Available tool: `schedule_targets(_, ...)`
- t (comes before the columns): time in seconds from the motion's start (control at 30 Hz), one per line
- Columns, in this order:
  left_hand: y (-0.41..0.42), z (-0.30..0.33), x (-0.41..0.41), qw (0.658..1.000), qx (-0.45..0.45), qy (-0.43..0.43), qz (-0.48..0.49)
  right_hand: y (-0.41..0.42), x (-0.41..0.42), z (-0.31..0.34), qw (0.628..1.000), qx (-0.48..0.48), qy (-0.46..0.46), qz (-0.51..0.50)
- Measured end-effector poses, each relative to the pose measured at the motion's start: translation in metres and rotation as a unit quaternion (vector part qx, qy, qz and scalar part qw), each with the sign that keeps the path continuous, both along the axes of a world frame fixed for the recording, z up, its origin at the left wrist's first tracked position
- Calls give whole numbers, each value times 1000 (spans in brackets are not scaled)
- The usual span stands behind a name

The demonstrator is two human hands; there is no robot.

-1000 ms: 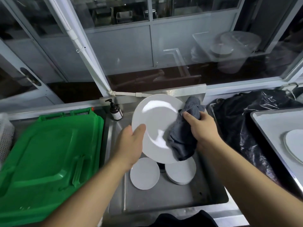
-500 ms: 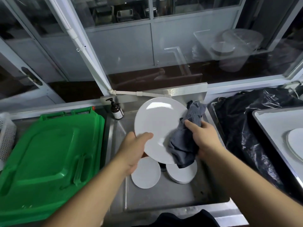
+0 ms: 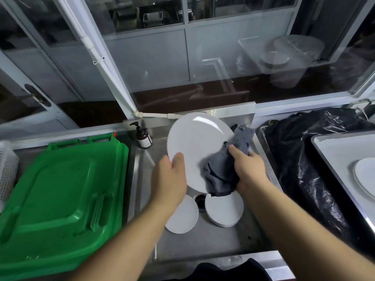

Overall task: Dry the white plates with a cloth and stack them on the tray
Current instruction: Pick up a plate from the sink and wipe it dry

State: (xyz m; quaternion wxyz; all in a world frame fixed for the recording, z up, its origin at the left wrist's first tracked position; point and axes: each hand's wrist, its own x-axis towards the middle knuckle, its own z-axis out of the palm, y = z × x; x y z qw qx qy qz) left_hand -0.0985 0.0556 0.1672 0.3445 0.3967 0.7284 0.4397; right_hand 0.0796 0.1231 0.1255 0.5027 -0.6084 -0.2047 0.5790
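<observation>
At the far left edge stands a white perforated basket (image 3: 7, 171), and beside it a big green plastic lid (image 3: 58, 201) lies flat over the left part of the worktop. Just right of the lid's back corner, a dark pump bottle (image 3: 143, 136) stands upright at the rear rim of the steel sink (image 3: 203, 240).

Over the sink, the left hand (image 3: 169, 179) grips the lower left rim of a tilted white plate (image 3: 194, 147), thumb lying on its face. The right hand (image 3: 248, 169) clutches a bunched grey cloth (image 3: 223, 171) and presses it against the plate's lower right edge; the cloth hides that part of the rim.

Below the hands, in the sink basin, a single white plate (image 3: 183, 217) lies left of the drain and a short stack of plates (image 3: 224, 209) lies right of it, both partly covered by the arms and cloth.

Right of the sink sits a crumpled black plastic bag (image 3: 300, 159). At the far right, a pale tray (image 3: 334, 157) carries one dried plate (image 3: 365, 175), cut off by the frame edge.

Behind the worktop runs a wall of glass panes in white frames (image 3: 154, 57), which reflect the tray and plates faintly.
</observation>
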Motion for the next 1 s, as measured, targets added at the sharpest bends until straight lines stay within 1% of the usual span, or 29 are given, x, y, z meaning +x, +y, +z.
schedule_targets(0.07, -9, -6, 17, 1000, 14, 9, 19, -10, -10, -11, 996, -54, 62, -29)
schedule_targets(0.13, -17, -12, 23, 1000, 8, -9, 19, -15, -10, -19, 994, -76, 77, -27)
schedule_targets(0.27, -14, -14, 12, 992, -40, -118, 1, -15, 3, -24, 995, -59, 73, -17)
schedule_targets(0.33, -8, -12, 2, 989, -46, -141, -12, -11, 9, -21, 999, -29, 46, 1)
schedule_targets(0.43, 2, -7, -17, 989, -41, -140, -39, 0, 20, -8, 997, 42, -25, 67)
schedule_targets(0.53, 14, 4, -32, 986, -27, -137, -86, 11, 34, 13, 972, 130, -127, 148)
schedule_targets(0.6, 21, 10, -36, 987, -13, -106, -122, 15, 37, 29, 954, 168, -167, 184)
schedule_targets(0.67, 23, 13, -36, 989, 23, -76, -121, 20, 35, 37, 954, 177, -167, 177)
schedule_targets(0.73, 23, 11, -33, 991, 62, -45, -106, 23, 30, 37, 961, 167, -168, 141)
schedule_targets(0.8, 20, 5, -26, 994, 75, -29, -79, 22, 23, 32, 974, 134, -155, 96)
schedule_targets(0.87, 13, 2, -13, 997, 75, -29, -20, 15, 12, 21, 990, 81, -105, 47)
schedule_targets(0.93, 4, -3, 5, 995, 81, -27, 47, 4, -1, 4, 999, 16, -37, 5)
schedule_targets(1.0, -5, -7, 17, 995, 70, -24, 72, -7, -9, -10, 999, -31, 22, -22)
